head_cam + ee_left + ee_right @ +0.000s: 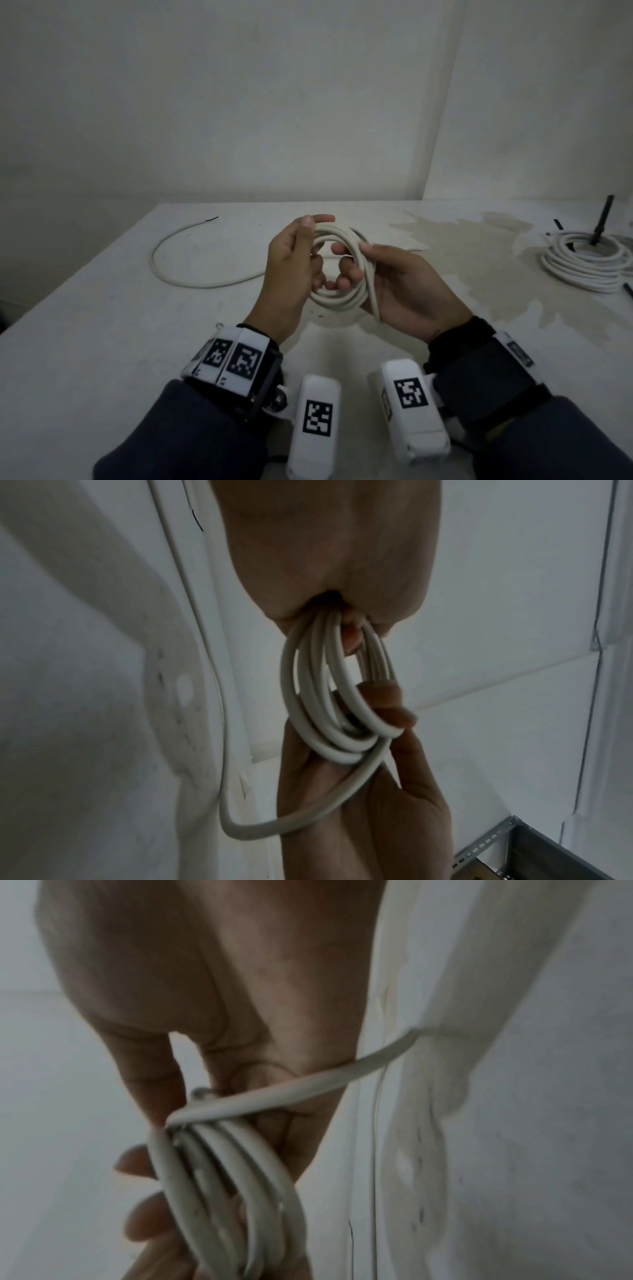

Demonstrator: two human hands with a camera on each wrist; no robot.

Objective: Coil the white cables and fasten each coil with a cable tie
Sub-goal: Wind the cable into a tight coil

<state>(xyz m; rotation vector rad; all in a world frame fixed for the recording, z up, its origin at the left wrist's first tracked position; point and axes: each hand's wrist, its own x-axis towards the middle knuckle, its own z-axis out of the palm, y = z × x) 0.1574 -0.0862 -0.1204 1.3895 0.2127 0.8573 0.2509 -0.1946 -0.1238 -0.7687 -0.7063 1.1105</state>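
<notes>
I hold a coil of white cable (342, 303) upright above the middle of the white table (102, 342). My left hand (291, 260) pinches the coil's top left between thumb and forefinger, its other fingers curled through the ring. On the right side my right hand (397, 284) grips the loops, thumb on top and fingers inside. The left wrist view shows the coil (329, 696) running from my left palm (325, 547) to the right hand (359, 804). One strand (291, 1091) crosses the loops (232, 1191) in my right hand (205, 988). A loose tail (161, 260) arcs left over the table.
A second coil of white cable (585, 263) lies at the table's right edge, around a black rod (601, 219), with short black strips (558, 224) beside it. A pale stain (479, 257) spreads over the table's right half. Walls close the back and the right.
</notes>
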